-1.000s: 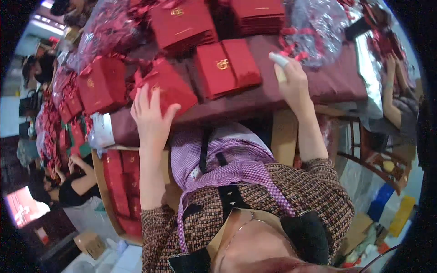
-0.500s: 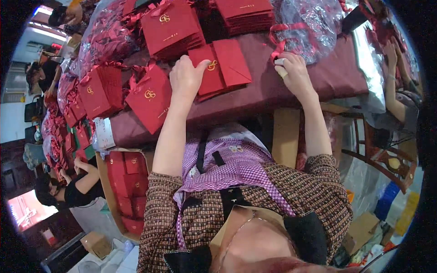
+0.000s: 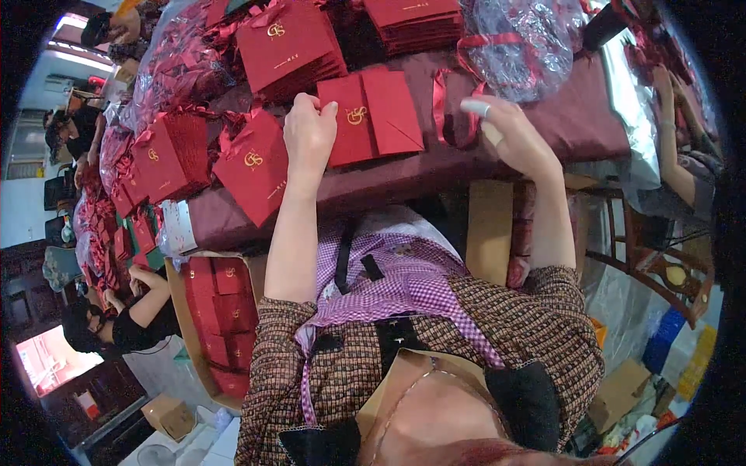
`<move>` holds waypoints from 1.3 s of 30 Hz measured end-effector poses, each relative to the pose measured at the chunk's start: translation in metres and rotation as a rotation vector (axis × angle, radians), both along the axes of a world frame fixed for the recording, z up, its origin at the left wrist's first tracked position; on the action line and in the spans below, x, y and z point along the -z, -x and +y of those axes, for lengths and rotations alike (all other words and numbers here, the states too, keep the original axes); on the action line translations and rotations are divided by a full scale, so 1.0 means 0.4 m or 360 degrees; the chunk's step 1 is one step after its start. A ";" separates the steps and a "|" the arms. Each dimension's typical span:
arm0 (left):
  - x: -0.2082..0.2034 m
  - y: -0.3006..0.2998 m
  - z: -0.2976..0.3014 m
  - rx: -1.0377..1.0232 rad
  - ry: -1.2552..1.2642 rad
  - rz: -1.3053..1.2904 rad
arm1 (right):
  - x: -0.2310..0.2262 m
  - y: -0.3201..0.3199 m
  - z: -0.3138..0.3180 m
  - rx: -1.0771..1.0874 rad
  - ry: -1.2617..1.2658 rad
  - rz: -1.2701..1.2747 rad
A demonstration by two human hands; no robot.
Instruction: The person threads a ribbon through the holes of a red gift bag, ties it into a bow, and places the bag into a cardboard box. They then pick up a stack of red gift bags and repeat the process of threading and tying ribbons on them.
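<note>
A flat red paper bag (image 3: 360, 118) with a gold emblem and a folded bottom flap lies before me on the maroon-covered table (image 3: 404, 177). My left hand (image 3: 309, 133) rests against its left edge, fingers curled and thumb up; whatever is inside them stays hidden. On the right, my right hand (image 3: 513, 133) hovers with fingers stretched out, white tape around a finger. Close to its fingertips is a looped red ribbon (image 3: 440, 109); I see no clear grip on it.
Stacks of red bags (image 3: 286, 48) line the far side, with another stack (image 3: 255, 167) left of my hand. Clear plastic wrap (image 3: 524, 58) sits far right. An open carton of red bags (image 3: 221, 291) stands at lower left. Other people work at both sides.
My right hand has drawn toward me, its fingers straightening, and the ribbon now hangs lower in a loop. My left fingers have curled more, the thumb drawn in. The bag has shifted slightly left.
</note>
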State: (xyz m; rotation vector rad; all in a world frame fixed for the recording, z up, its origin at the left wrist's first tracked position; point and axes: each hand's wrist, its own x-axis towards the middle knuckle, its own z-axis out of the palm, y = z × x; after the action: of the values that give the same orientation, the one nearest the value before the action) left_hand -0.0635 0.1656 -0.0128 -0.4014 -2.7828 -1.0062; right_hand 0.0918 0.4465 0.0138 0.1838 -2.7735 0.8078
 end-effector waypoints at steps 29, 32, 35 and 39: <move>-0.042 -0.099 -0.057 0.0196 -0.1426 -0.0778 | 0.021 0.145 -0.308 -0.0113 0.0635 0.0491; -0.050 -0.106 -0.059 0.0219 -0.1398 -0.0781 | 0.026 0.158 -0.332 -0.0154 0.0361 0.0675; -0.059 -0.117 -0.060 0.0248 -0.1410 -0.0770 | 0.027 0.164 -0.338 -0.0175 0.0264 0.0734; -0.068 -0.127 -0.055 0.0269 -0.1417 -0.0727 | 0.023 0.169 -0.337 -0.0187 0.0244 0.0723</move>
State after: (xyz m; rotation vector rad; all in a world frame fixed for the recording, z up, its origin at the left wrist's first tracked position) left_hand -0.0125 0.1436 0.0144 -0.2895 -2.2759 -2.4451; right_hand 0.0243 0.3116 0.0044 0.4449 -2.2835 0.8759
